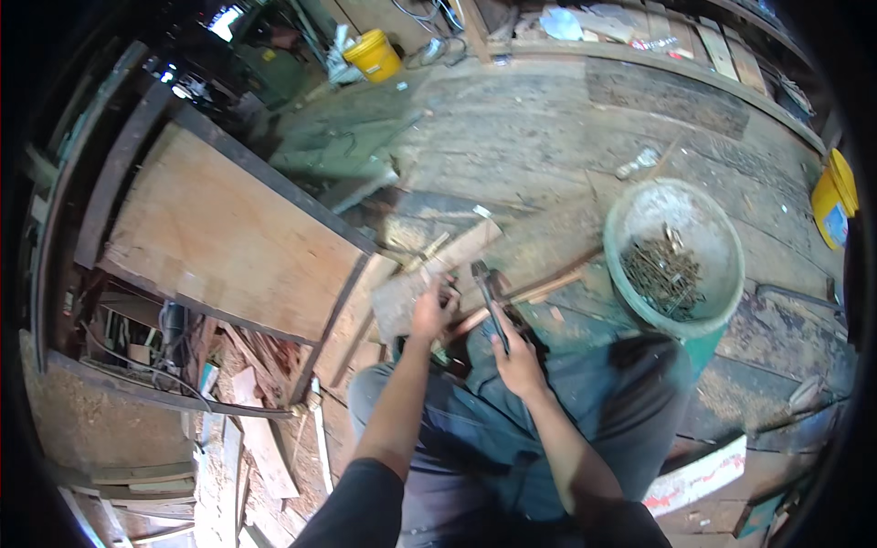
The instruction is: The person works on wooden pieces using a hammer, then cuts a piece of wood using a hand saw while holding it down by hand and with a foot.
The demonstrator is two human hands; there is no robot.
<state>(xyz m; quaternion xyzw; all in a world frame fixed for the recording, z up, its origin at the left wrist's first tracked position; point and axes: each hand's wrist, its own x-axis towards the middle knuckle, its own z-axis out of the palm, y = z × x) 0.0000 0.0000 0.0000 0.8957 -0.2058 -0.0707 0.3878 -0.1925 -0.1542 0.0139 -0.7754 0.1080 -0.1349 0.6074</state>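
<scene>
My right hand [521, 367] is wrapped round the handle of a dark hammer [494, 306], its head up and pointing away from me. Just left of it, my left hand [432, 312] has its fingers curled over the near end of a wooden board [473, 241]. What those fingers pinch, if anything, is too small to make out. The hammer's head is apart from the left hand. Right of my knees stands a round, pale tub [736, 274] with a heap of rusty nails [662, 274] in it.
A plywood-topped bench [237, 233] with dark edges stands at the left. Wood offcuts [265, 434] and shavings lie below it. Yellow buckets stand at the far side [373, 57] and right edge [833, 201]. A white-painted board [699, 477] lies at the lower right.
</scene>
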